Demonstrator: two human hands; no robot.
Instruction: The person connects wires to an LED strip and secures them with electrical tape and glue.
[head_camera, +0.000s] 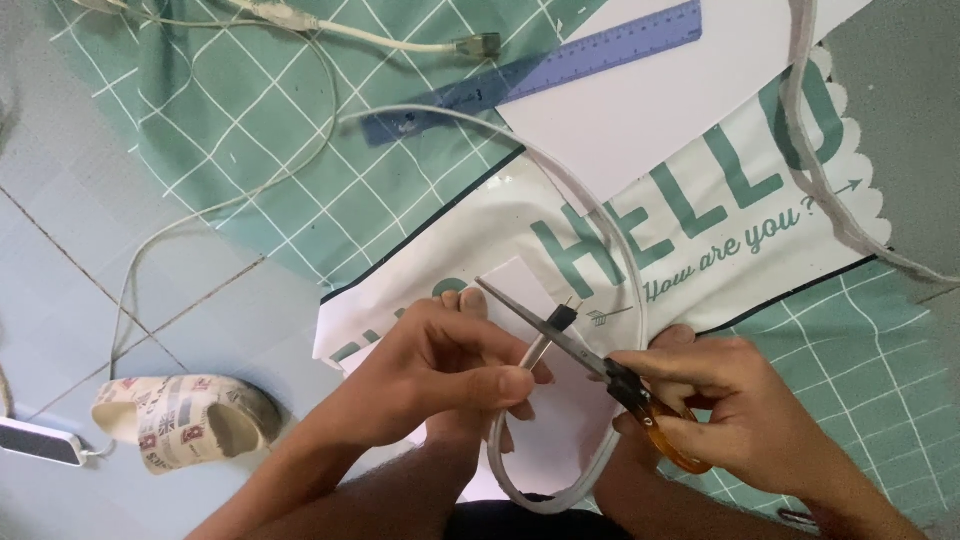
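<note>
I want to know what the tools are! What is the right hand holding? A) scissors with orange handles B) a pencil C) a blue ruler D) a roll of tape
A: the right hand grips scissors with orange handles, their blades open around the end of a white cable that the left hand holds.

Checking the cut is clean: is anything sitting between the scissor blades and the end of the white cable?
Nothing visible does. The scissors in the right hand are open around the dark tip of the white cable, which the left hand pinches just below. The left fingertips sit near the blades, but not between them and the cable.
</note>
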